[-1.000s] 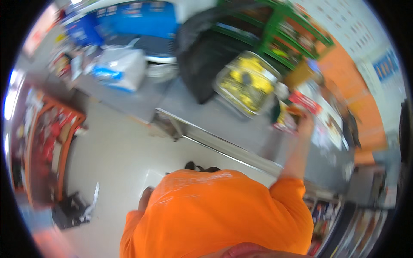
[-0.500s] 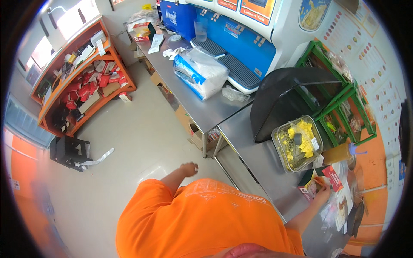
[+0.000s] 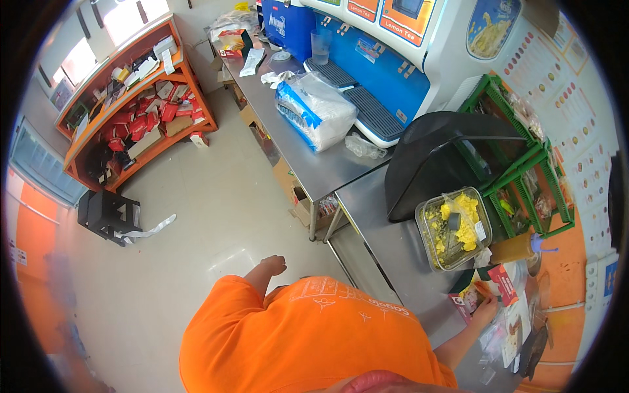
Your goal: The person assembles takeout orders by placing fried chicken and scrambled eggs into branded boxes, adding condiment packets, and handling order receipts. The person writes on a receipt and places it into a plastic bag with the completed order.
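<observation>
My right hand (image 3: 486,309) reaches into a small red, white and dark green food box (image 3: 469,302) on the steel counter. Its fingers are closed on an orange-brown piece of food (image 3: 483,289) at the box's inner side; the exact kind is too small to tell. My left hand (image 3: 274,264) hangs over the floor by my body, fingers curled, with nothing visible in it. Just beyond the box stands a clear tub (image 3: 429,252) holding yellow crumbly food (image 3: 468,219) and a grey cup-like piece. Beside it lies a squeeze bottle (image 3: 512,249) of brownish sauce with a purple cap.
A black curved bin (image 3: 419,154) and green crates (image 3: 524,177) stand behind the tub. Along the far counter are a plastic-wrapped white pack (image 3: 318,111), a drinks dispenser (image 3: 393,72) and a blue box (image 3: 287,29). An orange shelf (image 3: 187,72) and black stool (image 3: 105,216) are at left.
My view has shifted slightly. My left hand has drawn a little left, and my right hand has dipped slightly lower at the food box, still at the orange-brown piece.
</observation>
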`<state>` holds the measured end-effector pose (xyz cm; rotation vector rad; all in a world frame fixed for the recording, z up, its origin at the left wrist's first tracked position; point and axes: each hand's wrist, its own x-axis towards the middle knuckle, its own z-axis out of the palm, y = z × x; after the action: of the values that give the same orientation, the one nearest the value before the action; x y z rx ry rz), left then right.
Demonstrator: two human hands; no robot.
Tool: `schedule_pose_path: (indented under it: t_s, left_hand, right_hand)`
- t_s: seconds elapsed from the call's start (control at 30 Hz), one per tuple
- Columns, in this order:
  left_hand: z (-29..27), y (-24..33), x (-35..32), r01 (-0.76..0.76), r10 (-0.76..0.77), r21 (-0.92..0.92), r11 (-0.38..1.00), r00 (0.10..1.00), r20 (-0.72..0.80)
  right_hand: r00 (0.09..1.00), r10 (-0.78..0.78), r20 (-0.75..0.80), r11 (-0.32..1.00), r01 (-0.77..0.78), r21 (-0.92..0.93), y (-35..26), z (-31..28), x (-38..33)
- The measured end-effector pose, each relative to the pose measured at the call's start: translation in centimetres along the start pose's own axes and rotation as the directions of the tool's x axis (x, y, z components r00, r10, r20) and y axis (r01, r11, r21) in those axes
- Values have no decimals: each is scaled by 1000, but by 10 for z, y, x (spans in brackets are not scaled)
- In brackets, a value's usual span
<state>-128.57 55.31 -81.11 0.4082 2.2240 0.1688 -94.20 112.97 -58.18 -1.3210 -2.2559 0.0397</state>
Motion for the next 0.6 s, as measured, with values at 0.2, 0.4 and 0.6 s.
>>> schedule_pose_path:
  t_s: [0.2, 0.4, 0.6]
  left_hand:
    - [10, 15, -1, -106, 106, -17, 994, 994, -8]
    - [27, 18, -2, -127, 123, 26, 992, 984, 132]
    - [15, 11, -6, -73, 64, 68, 995, 990, 123]
  right_hand:
    - [1000, 19, 20, 999, -18, -35, -1, 0, 0]
    - [999, 23, 26, 999, -22, -40, -8, -2, 0]
    - [1000, 10, 21, 1000, -10, -14, -3, 3, 3]
